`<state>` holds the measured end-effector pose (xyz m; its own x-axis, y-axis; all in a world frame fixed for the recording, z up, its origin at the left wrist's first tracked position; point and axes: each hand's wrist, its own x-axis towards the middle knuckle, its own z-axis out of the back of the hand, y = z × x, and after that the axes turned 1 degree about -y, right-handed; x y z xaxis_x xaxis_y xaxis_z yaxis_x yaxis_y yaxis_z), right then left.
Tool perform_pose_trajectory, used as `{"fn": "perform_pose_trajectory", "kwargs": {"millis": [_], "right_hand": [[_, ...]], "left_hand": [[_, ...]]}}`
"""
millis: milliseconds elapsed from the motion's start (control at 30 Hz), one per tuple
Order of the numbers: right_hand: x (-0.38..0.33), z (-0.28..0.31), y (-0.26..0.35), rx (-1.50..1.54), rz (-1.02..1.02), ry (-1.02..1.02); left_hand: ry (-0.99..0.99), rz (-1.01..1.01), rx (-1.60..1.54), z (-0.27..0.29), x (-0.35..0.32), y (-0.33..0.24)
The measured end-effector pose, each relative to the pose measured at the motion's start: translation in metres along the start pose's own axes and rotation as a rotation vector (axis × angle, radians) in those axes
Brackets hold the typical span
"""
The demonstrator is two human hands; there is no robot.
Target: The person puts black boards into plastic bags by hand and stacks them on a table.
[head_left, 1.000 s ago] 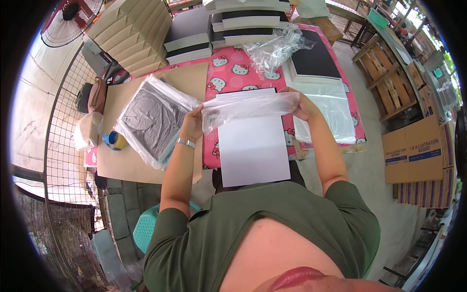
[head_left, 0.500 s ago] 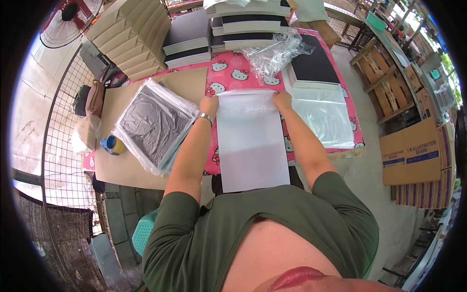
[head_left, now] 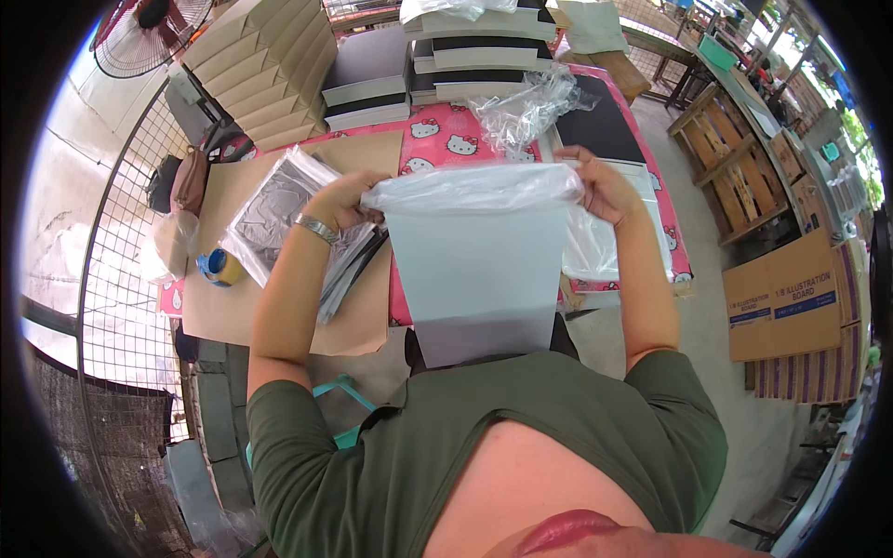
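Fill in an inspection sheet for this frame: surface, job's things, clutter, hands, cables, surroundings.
Surface: table with a pink patterned cloth; brown cardboard sheet over its left part.
Job's things: pale flat board held upright, clear plastic bag bunched over its top edge.
Clutter: bagged dark boards on the cardboard, tape roll, crumpled clear plastic, stacks of boards at the far edge.
Hands: left hand and right hand grip the bag's top corners.
Cables: nothing seen.
Surroundings: wire fence and fan on the left, cardboard boxes and wooden pallets on the right.
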<state>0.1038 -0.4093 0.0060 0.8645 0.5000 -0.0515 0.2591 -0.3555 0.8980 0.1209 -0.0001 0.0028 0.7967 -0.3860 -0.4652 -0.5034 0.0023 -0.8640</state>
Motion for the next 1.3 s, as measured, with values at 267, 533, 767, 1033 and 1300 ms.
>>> {"fn": "perform_pose_trajectory", "kwargs": {"millis": [267, 533, 767, 1033, 1300], "right_hand": [[-0.061, 0.049, -0.18, 0.217, -0.281, -0.355], [-0.174, -0.022, -0.227, -0.045, -0.353, -0.547], [-0.168, -0.047, -0.23, -1.201, -0.156, -0.527], [-0.158, -0.061, -0.192, -0.92, -0.326, -0.217], [-0.163, -0.06, -0.243, -0.413, -0.173, -0.214]], "left_hand": [[0.002, 0.53, -0.035, -0.001, 0.015, 0.143], [-0.326, 0.211, -0.591, -0.063, -0.086, 0.285], [-0.677, -0.199, -0.215, -0.084, -0.091, 0.351], [-0.582, 0.004, 0.01, -0.068, -0.137, 0.294], [-0.626, -0.243, 0.334, -0.085, -0.158, 0.262]]}}
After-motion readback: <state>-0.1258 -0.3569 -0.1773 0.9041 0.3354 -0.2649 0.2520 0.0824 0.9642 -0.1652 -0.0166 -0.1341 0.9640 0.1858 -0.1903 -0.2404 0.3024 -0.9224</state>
